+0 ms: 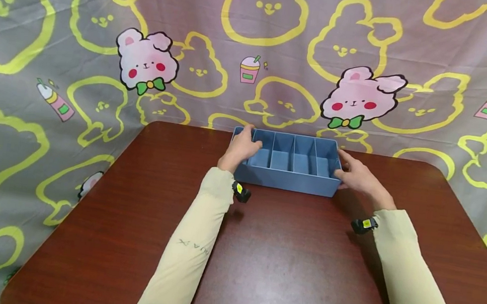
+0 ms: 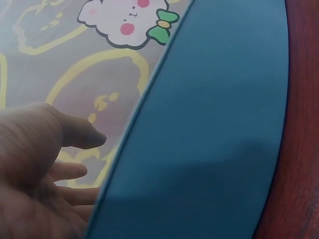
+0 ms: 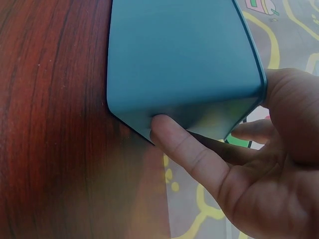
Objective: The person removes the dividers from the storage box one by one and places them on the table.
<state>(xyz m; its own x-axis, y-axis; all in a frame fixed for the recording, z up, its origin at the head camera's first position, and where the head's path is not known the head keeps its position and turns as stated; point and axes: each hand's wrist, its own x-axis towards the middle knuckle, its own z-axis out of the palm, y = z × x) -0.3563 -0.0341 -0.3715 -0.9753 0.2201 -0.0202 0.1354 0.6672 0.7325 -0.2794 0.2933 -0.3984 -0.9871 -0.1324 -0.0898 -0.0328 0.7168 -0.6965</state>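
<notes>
A blue-grey divided tray (image 1: 285, 180) sits near the far edge of the table, with several compartments in a row and no contents visible. My left hand (image 1: 242, 147) is at its left end, the thumb reaching over the compartments. In the left wrist view, the thumb (image 2: 82, 133) stands apart from the rim and the other fingertips are hidden behind the tray wall. My right hand (image 1: 359, 176) holds the right end. One straight finger (image 3: 182, 147) presses the outside of the end wall, while the thumb goes over the rim, its tip hidden in the right wrist view.
The dark reddish-brown wooden table (image 1: 292, 274) has rounded far corners. A patterned curtain (image 1: 206, 10) hangs close behind and beside it. Both forearms, in pale sleeves (image 1: 186, 246), reach across the table, with a small black camera (image 1: 240, 192) at each wrist.
</notes>
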